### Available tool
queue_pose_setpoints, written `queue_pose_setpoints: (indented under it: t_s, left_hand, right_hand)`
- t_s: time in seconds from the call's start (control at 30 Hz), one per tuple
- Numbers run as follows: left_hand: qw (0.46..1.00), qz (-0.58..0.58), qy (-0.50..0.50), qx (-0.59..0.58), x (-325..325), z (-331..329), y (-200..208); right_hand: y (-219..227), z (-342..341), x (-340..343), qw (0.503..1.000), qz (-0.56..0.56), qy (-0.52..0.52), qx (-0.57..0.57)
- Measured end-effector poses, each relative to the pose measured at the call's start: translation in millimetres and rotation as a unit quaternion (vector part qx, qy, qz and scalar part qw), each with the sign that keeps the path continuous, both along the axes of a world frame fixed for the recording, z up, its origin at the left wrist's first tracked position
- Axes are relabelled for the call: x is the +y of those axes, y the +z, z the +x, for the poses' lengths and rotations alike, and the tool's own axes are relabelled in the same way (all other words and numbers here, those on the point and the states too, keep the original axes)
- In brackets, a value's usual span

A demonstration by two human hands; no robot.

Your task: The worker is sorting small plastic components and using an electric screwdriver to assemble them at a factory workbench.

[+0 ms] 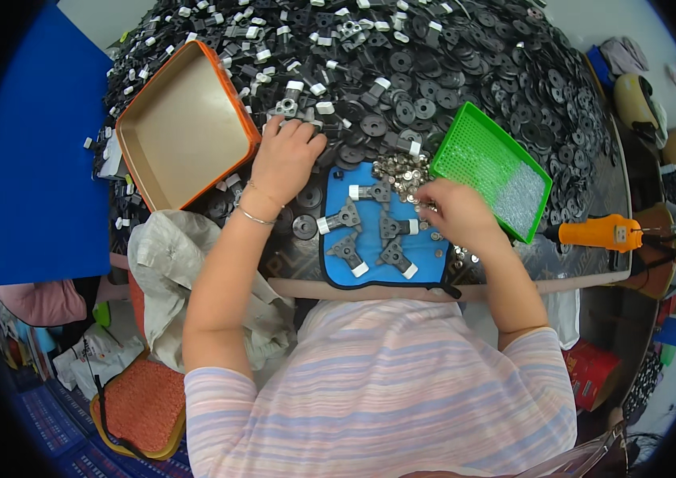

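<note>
My left hand (pixel 286 153) reaches onto the near edge of a heap of black plastic parts, fingers bent and slightly apart. Just beyond its fingertips lies a black bracket with a white end (pixel 289 97). Over a small pile of metal nuts (pixel 402 171) is my right hand (pixel 461 213), thumb and fingers drawn together; whatever is between them is too small to make out. Between my hands a blue mat (pixel 338 271) carries several black brackets with white ends, laid in two columns, one bracket (pixel 370 192) sitting at the top.
An orange-rimmed tray (pixel 183 127) stands left of my left hand. A green perforated basket (pixel 473 151) with small shiny pieces sits right of the nuts. An orange power screwdriver (pixel 599 233) lies at the right. Black discs (pixel 505 72) fill the heap's right side. Pale cloth (pixel 171 263) hangs at the near left edge.
</note>
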State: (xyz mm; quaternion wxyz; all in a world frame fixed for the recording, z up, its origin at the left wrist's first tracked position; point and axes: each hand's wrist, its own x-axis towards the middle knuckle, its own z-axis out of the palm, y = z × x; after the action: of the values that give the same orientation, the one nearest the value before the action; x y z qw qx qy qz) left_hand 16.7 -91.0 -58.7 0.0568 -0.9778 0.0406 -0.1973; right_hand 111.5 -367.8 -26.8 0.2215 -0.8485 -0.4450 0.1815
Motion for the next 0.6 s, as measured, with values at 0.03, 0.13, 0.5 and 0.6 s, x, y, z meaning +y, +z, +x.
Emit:
queue_pose_setpoints:
  t_s: [0.03, 0.13, 0.5, 0.6]
  left_hand:
    - [0.999, 0.006, -0.023, -0.022, 1, 1, -1]
    - [0.999, -0.018, -0.031, -0.036, 2, 2, -2]
    - [0.949, -0.294, -0.1, -0.046, -73, -22, 51]
    - [0.912, -0.326, -0.237, 0.08, -125, -39, 47]
  right_hand:
    - [-7, -5, -12, 1.0, -0.003, 0.004, -0.011]
    - [-17, -21, -32, 0.999, -0.028, 0.014, -0.023]
    - [-37, -25, -53, 0.993, 0.024, -0.067, -0.097]
    - [-41, -23, -42, 0.997, 0.037, 0.0, -0.067]
